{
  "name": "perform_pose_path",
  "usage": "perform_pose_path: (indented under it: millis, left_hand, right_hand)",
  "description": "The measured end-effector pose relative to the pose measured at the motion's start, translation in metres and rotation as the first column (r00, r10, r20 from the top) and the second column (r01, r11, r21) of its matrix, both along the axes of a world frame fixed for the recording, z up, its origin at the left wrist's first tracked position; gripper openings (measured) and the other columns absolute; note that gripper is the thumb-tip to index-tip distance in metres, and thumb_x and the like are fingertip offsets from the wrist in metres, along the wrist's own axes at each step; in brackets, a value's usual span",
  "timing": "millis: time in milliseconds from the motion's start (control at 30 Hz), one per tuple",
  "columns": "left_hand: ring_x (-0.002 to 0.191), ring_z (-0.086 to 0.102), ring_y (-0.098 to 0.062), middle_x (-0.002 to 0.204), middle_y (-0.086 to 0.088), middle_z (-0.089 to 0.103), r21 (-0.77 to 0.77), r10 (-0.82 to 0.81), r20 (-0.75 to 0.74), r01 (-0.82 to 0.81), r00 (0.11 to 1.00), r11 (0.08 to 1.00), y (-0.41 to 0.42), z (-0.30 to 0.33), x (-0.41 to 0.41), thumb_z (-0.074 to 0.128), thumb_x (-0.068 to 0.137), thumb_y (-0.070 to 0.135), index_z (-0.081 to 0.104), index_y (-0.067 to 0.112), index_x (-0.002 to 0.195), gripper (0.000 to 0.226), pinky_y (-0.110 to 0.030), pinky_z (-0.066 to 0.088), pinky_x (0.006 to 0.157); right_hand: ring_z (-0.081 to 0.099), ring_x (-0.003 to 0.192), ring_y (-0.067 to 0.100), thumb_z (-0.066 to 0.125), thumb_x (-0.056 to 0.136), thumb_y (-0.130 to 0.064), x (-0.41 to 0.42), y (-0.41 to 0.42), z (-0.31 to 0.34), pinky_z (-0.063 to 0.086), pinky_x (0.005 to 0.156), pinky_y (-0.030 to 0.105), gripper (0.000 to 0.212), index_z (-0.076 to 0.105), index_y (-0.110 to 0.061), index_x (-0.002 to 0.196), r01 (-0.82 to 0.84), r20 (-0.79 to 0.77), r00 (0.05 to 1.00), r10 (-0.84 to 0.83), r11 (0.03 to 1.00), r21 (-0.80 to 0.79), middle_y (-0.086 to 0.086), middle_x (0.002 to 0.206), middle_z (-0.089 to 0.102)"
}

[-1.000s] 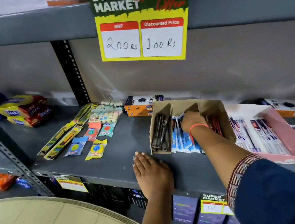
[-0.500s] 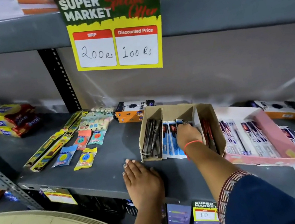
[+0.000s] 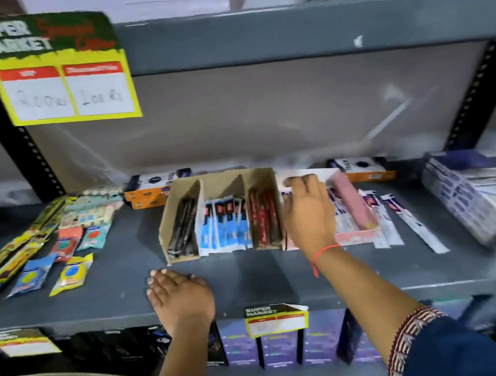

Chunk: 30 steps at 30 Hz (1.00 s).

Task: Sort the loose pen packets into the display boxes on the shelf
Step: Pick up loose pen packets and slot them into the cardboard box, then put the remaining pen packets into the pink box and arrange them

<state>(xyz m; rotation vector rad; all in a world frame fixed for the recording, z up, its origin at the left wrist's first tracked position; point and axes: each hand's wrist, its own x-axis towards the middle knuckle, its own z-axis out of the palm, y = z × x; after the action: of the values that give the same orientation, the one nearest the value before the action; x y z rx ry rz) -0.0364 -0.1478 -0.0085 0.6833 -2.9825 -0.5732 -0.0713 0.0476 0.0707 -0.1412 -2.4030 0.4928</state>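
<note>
The left hand [image 3: 180,292] lies flat on the grey shelf [image 3: 118,285], fingers together, holding nothing. The right hand [image 3: 308,210] hovers over the pink display box [image 3: 354,203], fingers spread and empty. Beside it, the brown cardboard display box [image 3: 221,182] holds black, blue and red pen packets in 3 compartments. Loose pen packets [image 3: 409,220] lie right of the pink box.

Price sign [image 3: 56,72] txt blurred, unreadable
</note>
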Motion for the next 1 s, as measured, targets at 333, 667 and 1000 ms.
perform_pose_path:
  millis: [333,667,1000]
  left_hand:
    - [0.146,0.002,-0.031,0.156,-0.024,0.001,0.007,-0.134,-0.026,0.135,0.991,0.991,0.106,0.003,0.022,0.02,0.098,0.032,0.002,-0.009,0.144,0.063,-0.038,-0.001,0.12]
    - [0.147,0.001,-0.029,0.157,-0.02,0.0,-0.045,-0.092,0.009,0.092,0.996,0.995,0.14,-0.006,0.007,0.017,0.098,0.036,0.0,-0.006,0.145,0.065,-0.039,0.0,0.12]
    - [0.147,0.005,-0.027,0.158,-0.017,0.005,-0.075,-0.069,-0.037,0.066,0.997,0.995,0.142,-0.007,0.009,0.018,0.098,0.032,0.005,-0.002,0.147,0.06,-0.036,0.002,0.12]
  right_hand:
    - [0.041,0.122,0.044,0.052,0.086,-0.008,0.034,0.165,-0.025,0.041,0.098,0.05,0.041,0.046,0.005,0.124,0.461,0.54,0.769,-0.342,0.882,-0.098,0.026,0.133,0.041]
    - [0.053,0.121,0.04,0.05,0.085,-0.003,0.006,0.228,-0.037,0.046,0.099,0.043,0.04,0.054,0.006,0.123,0.45,0.72,0.671,-0.176,0.868,-0.207,0.027,0.131,0.054]
    - [0.055,0.084,0.02,0.064,0.082,-0.007,-0.006,0.243,-0.027,0.044,0.065,0.021,0.007,0.068,-0.003,0.086,0.411,0.589,0.807,0.049,0.67,-0.619,0.023,0.117,0.066]
